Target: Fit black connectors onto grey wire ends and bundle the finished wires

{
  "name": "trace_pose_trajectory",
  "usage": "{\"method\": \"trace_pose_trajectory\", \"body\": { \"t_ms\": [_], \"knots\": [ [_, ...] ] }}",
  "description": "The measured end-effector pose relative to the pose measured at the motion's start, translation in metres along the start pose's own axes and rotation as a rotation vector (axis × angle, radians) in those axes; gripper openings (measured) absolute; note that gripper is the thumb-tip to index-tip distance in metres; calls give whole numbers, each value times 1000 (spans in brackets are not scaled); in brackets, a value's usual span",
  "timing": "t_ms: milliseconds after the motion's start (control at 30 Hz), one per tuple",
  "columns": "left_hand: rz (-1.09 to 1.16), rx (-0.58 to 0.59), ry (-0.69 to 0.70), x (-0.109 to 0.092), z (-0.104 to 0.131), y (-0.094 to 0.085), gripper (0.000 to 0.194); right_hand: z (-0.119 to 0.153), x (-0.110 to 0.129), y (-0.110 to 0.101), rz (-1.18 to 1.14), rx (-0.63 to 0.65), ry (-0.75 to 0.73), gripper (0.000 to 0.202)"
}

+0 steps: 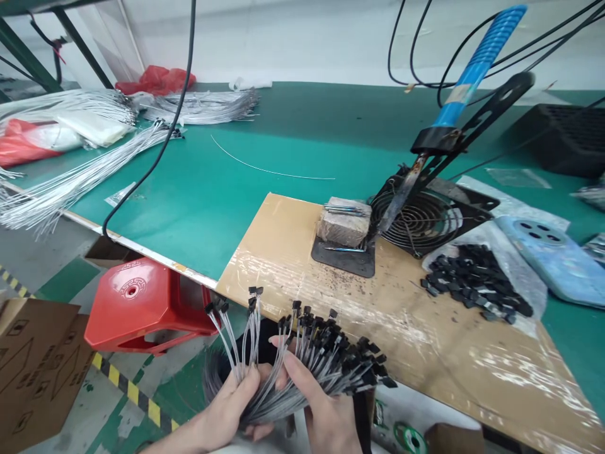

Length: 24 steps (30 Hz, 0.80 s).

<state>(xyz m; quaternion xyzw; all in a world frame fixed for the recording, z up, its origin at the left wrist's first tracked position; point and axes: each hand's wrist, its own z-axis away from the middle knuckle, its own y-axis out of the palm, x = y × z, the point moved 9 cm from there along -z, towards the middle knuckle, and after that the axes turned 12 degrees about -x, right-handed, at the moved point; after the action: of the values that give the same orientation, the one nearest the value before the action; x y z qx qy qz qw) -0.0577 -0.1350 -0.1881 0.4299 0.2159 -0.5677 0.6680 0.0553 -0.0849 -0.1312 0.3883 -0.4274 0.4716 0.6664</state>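
A thick bundle of thin grey-white cables with small black connectors on their ends lies across my two hands, below the front edge of the table. My left hand is closed round part of it, thumb pressed on a few cables whose tips stand up apart from the rest. Against the larger part of the bundle, my right hand has its thumb and forefinger closed at the cables, beside the left fingertips. Its other fingers are mostly hidden behind the cables.
Cardboard covers the table's front, bearing a soldering iron with blue handle on its stand, a round fan, loose black connectors and a light-blue phone. More cables lie left. A red stool stands below.
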Motion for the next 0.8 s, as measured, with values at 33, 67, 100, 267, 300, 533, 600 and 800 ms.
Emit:
{"method": "trace_pose_trajectory", "body": {
  "t_ms": [33,67,100,267,300,533,600,800],
  "knots": [
    [4,-2,0,1,0,-1,63,1,1,0,-22,0,10,23],
    [7,-4,-1,2,0,-2,63,2,3,1,-40,0,13,22],
    [10,-6,0,4,0,-2,63,2,5,1,-53,3,16,21],
    [14,-6,-1,8,-1,-6,63,0,4,2,-59,29,45,23],
    [13,-6,-4,9,-1,-6,64,0,3,1,-52,25,48,25],
    [11,-43,-19,5,-1,-6,65,7,-15,1,-114,68,189,43],
    [4,-60,-20,5,-2,-6,67,9,-17,1,-144,86,223,46],
    [-16,-66,-29,6,-2,-7,77,3,-8,-3,-140,92,203,40]
  ]
}}
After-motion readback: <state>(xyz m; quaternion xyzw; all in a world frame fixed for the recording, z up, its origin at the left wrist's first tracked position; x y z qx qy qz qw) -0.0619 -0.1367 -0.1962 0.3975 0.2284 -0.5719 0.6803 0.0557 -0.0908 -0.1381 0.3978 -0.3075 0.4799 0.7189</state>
